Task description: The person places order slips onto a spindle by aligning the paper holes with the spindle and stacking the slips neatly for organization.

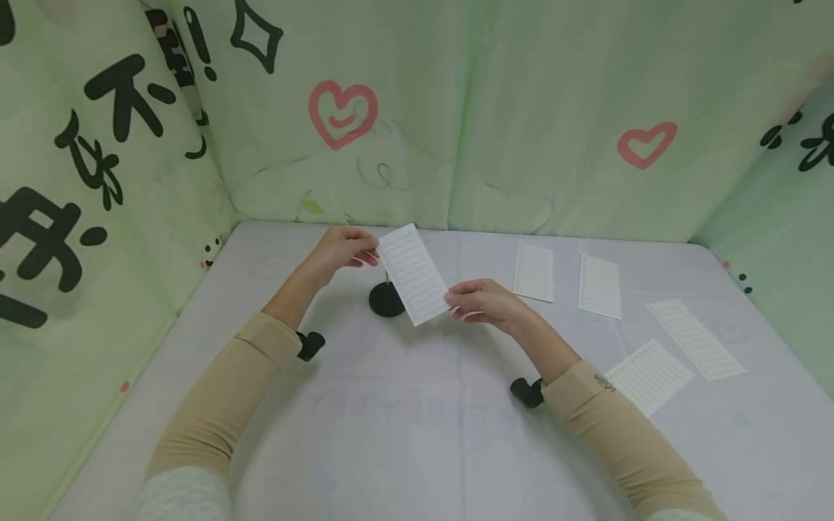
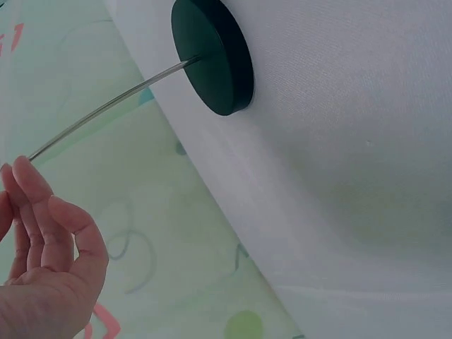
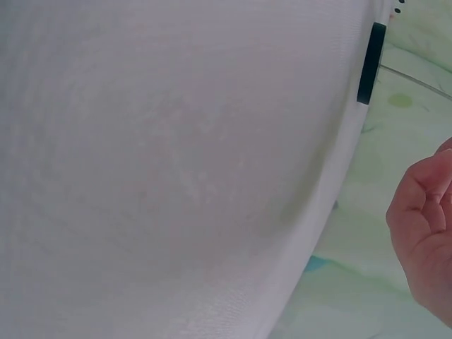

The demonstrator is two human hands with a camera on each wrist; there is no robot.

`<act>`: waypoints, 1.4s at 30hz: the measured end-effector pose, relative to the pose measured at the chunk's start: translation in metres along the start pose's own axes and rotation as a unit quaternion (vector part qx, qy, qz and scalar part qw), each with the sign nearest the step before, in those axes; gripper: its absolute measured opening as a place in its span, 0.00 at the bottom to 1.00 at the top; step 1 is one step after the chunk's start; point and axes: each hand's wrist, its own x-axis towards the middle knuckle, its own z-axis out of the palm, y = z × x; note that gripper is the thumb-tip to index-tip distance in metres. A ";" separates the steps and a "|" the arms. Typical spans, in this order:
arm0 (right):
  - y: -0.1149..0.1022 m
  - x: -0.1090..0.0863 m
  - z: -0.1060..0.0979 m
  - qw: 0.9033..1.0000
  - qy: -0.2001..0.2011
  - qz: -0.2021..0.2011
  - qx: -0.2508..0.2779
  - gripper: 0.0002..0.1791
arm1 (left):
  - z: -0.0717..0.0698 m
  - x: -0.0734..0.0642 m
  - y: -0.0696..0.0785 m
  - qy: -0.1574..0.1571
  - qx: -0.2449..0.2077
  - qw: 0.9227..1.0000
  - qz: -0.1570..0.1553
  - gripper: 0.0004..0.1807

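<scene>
A white lined card is held up at a tilt between the two hands. My left hand has its fingertips at the card's upper left edge. In the left wrist view, the fingers of that left hand meet the upper end of a thin metal rod. This rod rises from a round black base, partly covered by the card in the head view. My right hand pinches the card's lower right corner between thumb and fingers. The right wrist view catches only part of the right hand.
Several more lined cards lie on the right of the table, among them an upright one and a slanted one. Another card is partly behind the right sleeve. Green printed curtains hang around the white table.
</scene>
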 end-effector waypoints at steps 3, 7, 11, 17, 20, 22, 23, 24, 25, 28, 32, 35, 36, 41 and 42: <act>-0.001 0.000 0.000 1.000 0.001 0.001 -0.001 0.19 | 0.000 0.000 0.000 0.003 -0.008 1.000 0.002 0.14; -0.002 0.000 0.001 1.000 0.001 0.000 -0.001 0.19 | 0.000 0.000 0.001 0.010 -0.012 1.000 -0.003 0.14; -0.004 -0.001 0.002 1.000 -0.002 0.000 0.003 0.20 | 0.000 0.002 0.000 0.014 -0.013 1.000 -0.008 0.15; -0.004 0.001 0.003 1.000 -0.006 0.005 0.008 0.21 | 0.002 0.006 -0.003 0.023 -0.034 0.999 -0.016 0.14; -0.005 0.002 0.005 1.000 -0.005 0.008 0.012 0.20 | 0.004 0.008 -0.005 0.024 -0.061 0.998 -0.020 0.14; -0.005 0.003 0.005 1.000 -0.004 0.011 0.015 0.19 | 0.005 0.010 -0.007 0.022 -0.081 0.996 -0.024 0.14; -0.005 0.003 0.006 1.000 -0.004 0.012 0.017 0.19 | 0.005 0.010 -0.007 0.022 -0.089 0.995 -0.026 0.14; -0.005 0.003 0.006 1.000 -0.004 0.014 0.017 0.19 | 0.006 0.010 -0.007 0.022 -0.094 0.995 -0.027 0.14; -0.006 0.003 0.006 1.000 -0.004 0.015 0.018 0.19 | 0.006 0.011 -0.008 0.022 -0.097 0.995 -0.028 0.14; -0.006 0.004 0.007 1.000 -0.001 0.017 0.017 0.19 | 0.007 0.011 -0.008 0.025 -0.104 0.994 -0.029 0.14; -0.006 0.004 0.007 1.000 -0.001 0.019 0.011 0.21 | 0.007 0.010 -0.008 0.025 -0.108 0.993 -0.029 0.15; -0.006 0.004 0.008 1.000 0.000 0.022 0.004 0.21 | 0.007 0.009 -0.009 0.023 -0.106 0.994 -0.029 0.15; -0.007 0.004 0.008 1.000 0.001 0.023 0.002 0.21 | 0.007 0.009 -0.010 0.023 -0.107 0.994 -0.028 0.15; -0.006 0.003 0.009 1.000 0.003 0.020 -0.008 0.20 | 0.007 0.011 -0.016 0.023 -0.093 0.995 -0.033 0.15; -0.006 0.003 0.009 1.000 0.002 0.019 -0.011 0.20 | 0.007 0.012 -0.018 0.022 -0.088 0.995 -0.038 0.14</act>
